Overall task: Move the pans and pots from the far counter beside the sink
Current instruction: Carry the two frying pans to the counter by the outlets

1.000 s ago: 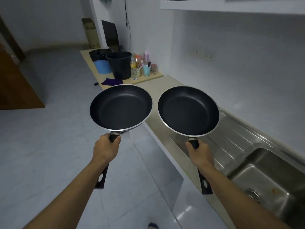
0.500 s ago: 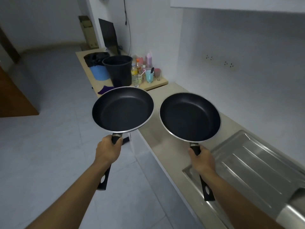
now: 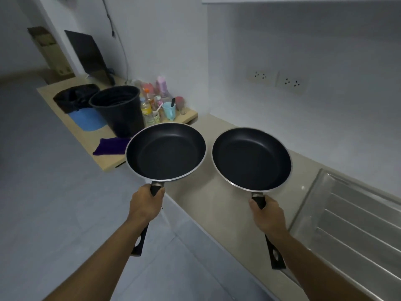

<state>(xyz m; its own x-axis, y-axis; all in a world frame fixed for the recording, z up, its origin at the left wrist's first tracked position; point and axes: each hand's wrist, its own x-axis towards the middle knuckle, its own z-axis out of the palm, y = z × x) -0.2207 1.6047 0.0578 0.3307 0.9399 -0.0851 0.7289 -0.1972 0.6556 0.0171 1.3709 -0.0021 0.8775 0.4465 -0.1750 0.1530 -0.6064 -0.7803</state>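
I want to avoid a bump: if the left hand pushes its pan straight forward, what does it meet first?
Probably the black bucket on the wooden counter: it stands just beyond the rim of the left pan held by the left hand. Depth is unclear.

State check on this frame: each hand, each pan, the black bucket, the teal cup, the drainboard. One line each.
left hand: closed around the left pan's handle
right hand: closed around the right pan's handle
left pan: held in the air, level, empty
right pan: held above the counter, level, empty
black bucket: upright on the far counter
teal cup: upright, dark utensil standing in it
drainboard: nothing on the part in view
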